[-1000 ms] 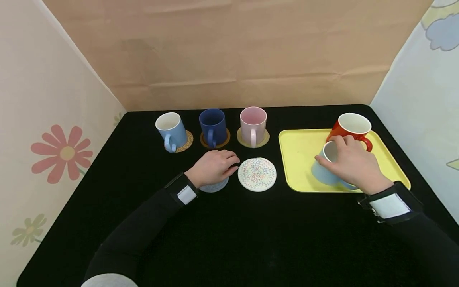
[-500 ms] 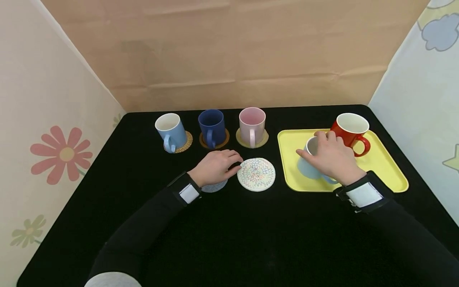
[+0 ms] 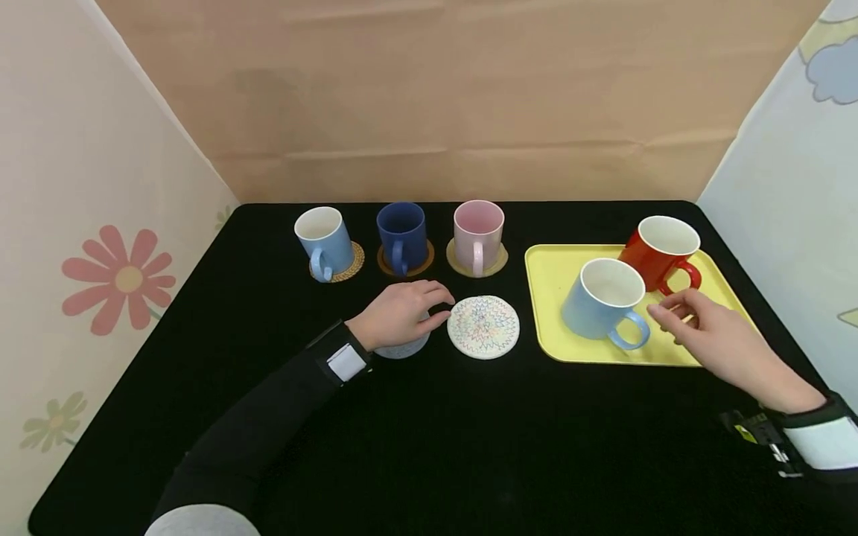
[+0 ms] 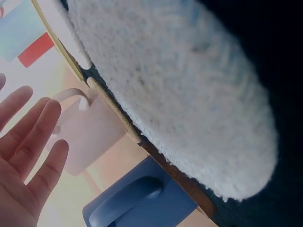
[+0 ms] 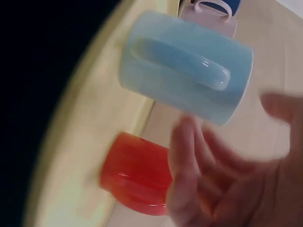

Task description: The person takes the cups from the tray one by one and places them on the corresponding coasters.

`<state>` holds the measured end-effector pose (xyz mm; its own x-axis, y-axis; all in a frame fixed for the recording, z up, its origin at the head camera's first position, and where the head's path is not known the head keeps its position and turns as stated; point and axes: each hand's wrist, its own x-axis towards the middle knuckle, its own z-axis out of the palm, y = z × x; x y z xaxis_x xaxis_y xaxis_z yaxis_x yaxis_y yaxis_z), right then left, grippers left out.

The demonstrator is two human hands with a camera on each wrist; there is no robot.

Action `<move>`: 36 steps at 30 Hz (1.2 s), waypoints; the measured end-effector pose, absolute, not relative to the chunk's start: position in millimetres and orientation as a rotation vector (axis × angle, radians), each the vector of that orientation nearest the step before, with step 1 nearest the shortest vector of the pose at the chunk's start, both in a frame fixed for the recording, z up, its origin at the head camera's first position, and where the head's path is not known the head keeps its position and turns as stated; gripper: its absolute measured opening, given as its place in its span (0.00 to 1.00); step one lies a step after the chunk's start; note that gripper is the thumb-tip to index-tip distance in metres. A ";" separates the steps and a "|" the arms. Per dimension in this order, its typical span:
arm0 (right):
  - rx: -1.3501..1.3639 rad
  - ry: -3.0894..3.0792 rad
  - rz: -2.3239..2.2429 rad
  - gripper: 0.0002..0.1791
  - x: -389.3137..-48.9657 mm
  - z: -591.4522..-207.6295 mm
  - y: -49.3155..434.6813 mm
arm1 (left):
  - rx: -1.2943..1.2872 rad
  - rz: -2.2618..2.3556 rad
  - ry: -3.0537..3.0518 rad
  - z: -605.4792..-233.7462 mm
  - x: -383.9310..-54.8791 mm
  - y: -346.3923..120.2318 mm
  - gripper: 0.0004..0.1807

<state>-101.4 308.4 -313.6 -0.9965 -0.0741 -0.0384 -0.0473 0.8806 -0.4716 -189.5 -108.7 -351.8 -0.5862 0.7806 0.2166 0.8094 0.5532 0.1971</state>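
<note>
Beside the handle of a light blue mug (image 3: 596,305), my right hand (image 3: 720,339) hangs with loosely bent fingers and holds nothing. The mug stands upright on a yellow tray (image 3: 546,260), its handle turned toward the front right. Behind it on the tray is a red mug (image 3: 646,260), whose handle lies just beyond my right fingertips. My left hand (image 3: 401,313) is over a grey-blue coaster (image 3: 405,348), partly hiding it. Its fingertips point at the edge of a white patterned coaster (image 3: 482,327). In the left wrist view those fingers (image 4: 28,127) are extended, holding nothing.
Along the back stand a tilted light blue mug (image 3: 328,242) on a woven coaster (image 3: 358,257), a navy mug (image 3: 409,234) on a brown coaster (image 3: 382,262) and a pink mug (image 3: 479,223) on a tan coaster (image 3: 501,260). A brown paper wall (image 3: 429,97) rises behind.
My right hand shifted the light blue mug left on the tray, then let go and drew away to the right. The left hand has stayed nearly in place.
</note>
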 end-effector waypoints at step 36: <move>-0.502 2.724 -1.157 0.11 -107.1 -343.1 216.5 | -1.338 -1.224 -2.860 -340.4 -171.6 -74.8 0.17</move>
<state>-107.1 216.5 -343.1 -0.9346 -0.3556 0.0015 -0.2480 0.6489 -0.7193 -171.6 -74.8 -340.4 -0.6624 0.7452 0.0764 0.5699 0.4352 0.6970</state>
